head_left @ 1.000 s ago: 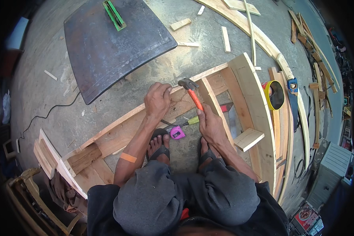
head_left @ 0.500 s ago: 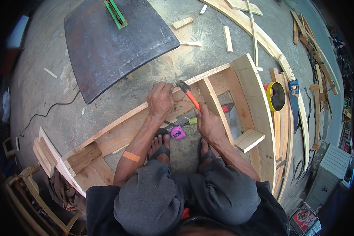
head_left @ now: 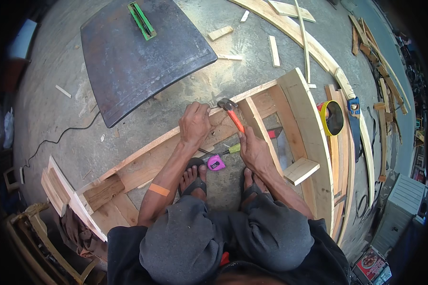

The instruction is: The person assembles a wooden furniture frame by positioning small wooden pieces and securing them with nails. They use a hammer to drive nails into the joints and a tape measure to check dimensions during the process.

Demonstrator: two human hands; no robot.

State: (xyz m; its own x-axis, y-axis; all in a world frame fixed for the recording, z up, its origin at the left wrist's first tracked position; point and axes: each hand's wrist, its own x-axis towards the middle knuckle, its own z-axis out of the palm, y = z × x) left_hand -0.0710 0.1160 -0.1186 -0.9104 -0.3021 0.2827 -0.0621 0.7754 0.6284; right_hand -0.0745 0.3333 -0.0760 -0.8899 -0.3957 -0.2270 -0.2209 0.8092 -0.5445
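Observation:
My right hand [head_left: 257, 151] is wrapped round the orange handle of a hammer [head_left: 233, 118]. The hammer's dark head is at the far rail [head_left: 145, 149] of a wooden frame, just right of my left fingers. My left hand [head_left: 195, 124] rests on that rail with its fingers curled and pinched together; whatever they may hold is hidden. A crosspiece [head_left: 260, 124] stands close to the right of the hammer. Inside the frame, on the floor between my feet, lies a pink tape measure [head_left: 216, 162]. Beside it is a tool with a yellow-green handle [head_left: 234, 148].
A dark metal-topped table [head_left: 142, 61] with a green slotted piece stands beyond the frame. On the frame's right are a loose wood block [head_left: 301, 171], a yellow-rimmed can [head_left: 333, 118], stacked planks and a blue-handled saw [head_left: 354, 107]. A cable [head_left: 57, 140] trails left. Offcuts lie beyond.
The hammer head has shifted slightly right and toward me, away from my left fingers. My left hand stays on the rail. The whole view has shifted a little.

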